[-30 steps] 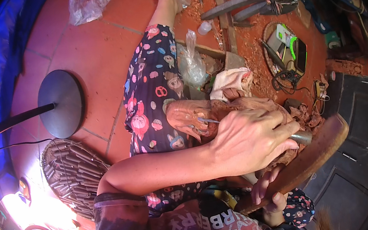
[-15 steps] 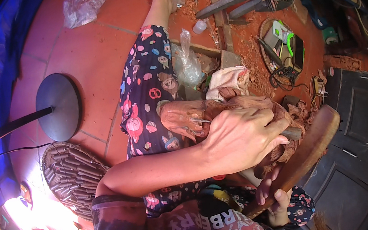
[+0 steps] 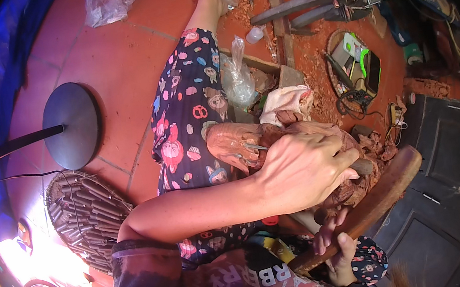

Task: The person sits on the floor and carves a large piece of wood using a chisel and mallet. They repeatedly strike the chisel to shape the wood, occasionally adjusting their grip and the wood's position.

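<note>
My left hand (image 3: 308,168) is closed around a chisel, its stubby handle end (image 3: 364,167) sticking out to the right of my fist. The thin metal blade (image 3: 254,147) points left and meets a reddish-brown wood carving (image 3: 233,143), which lies across my lap against my patterned trouser leg. Much of the carving is hidden beneath my hand and forearm. Lower right, my right hand (image 3: 337,248) grips a long wooden mallet (image 3: 383,199), held at a slant. The mallet's broad end is apart from the chisel handle, below and to its right.
Several dark chisels lie in a round basket (image 3: 89,209) at left, below a black lamp base (image 3: 71,125). Beyond the carving are a white cloth (image 3: 288,105), a plastic bag (image 3: 239,79) and scattered shavings. A tray (image 3: 344,95) holds a phone; a curved wooden clamp-like frame (image 3: 305,5) stands behind.
The view has shifted and turned slightly. The mallet's broad end has dropped a little, away from the chisel handle. My left hand keeps its place on the carving.
</note>
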The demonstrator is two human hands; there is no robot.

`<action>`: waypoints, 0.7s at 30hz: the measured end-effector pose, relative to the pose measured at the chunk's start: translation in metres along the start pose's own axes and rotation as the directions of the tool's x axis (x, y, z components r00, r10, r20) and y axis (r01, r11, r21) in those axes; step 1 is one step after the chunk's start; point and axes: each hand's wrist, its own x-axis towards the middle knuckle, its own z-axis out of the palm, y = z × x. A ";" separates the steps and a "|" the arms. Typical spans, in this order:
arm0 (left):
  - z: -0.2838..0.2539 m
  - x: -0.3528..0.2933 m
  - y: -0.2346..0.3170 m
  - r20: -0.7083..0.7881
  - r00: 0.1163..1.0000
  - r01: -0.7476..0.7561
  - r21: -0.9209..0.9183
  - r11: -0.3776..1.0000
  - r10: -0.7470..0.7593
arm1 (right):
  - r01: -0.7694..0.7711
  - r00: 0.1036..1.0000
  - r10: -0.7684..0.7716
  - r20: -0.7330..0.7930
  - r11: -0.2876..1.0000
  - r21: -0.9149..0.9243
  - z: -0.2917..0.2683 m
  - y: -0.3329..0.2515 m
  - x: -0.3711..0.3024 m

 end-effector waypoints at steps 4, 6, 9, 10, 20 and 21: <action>-0.002 -0.001 -0.002 0.046 0.999 0.011 0.016 1.000 -0.012 | -0.061 0.998 0.061 -0.005 0.996 -0.066 -0.001 -0.005 -0.001; -0.001 -0.003 -0.001 0.062 0.998 0.011 0.014 1.000 -0.012 | -0.077 0.997 0.077 -0.002 0.993 -0.085 0.002 -0.003 -0.001; -0.007 -0.001 -0.002 0.039 0.999 -0.001 0.020 1.000 0.001 | -0.089 0.995 0.093 0.023 0.985 -0.145 0.000 -0.007 0.000; -0.006 -0.001 -0.002 0.023 1.000 -0.007 0.015 1.000 0.007 | -0.046 0.998 0.048 0.027 0.995 -0.088 -0.002 -0.003 -0.001; -0.012 0.003 0.001 -0.073 0.996 -0.057 -0.032 0.998 0.055 | -0.053 0.996 0.065 0.060 0.981 -0.189 -0.005 -0.006 0.000; -0.015 0.004 0.002 -0.067 0.994 -0.082 0.024 0.996 0.084 | -0.096 0.990 0.122 0.077 0.956 -0.278 -0.004 -0.011 0.000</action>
